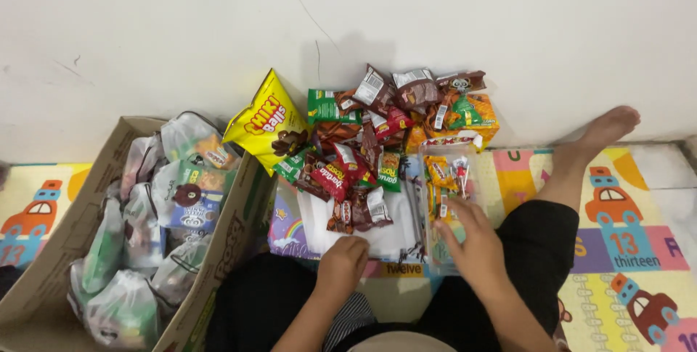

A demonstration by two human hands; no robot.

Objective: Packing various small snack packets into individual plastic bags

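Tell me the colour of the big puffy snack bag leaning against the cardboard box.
Bright yellow, with red lettering: the snack bag shows best in the head view.

Glossy foil snack packets; clear plastic bag; matt brown cardboard box; smooth foam play mat.

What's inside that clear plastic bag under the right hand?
The clear plastic bag holds orange snack packets and a lollipop with a red-and-white wrapper. The right hand covers its lower part, so anything there is hidden.
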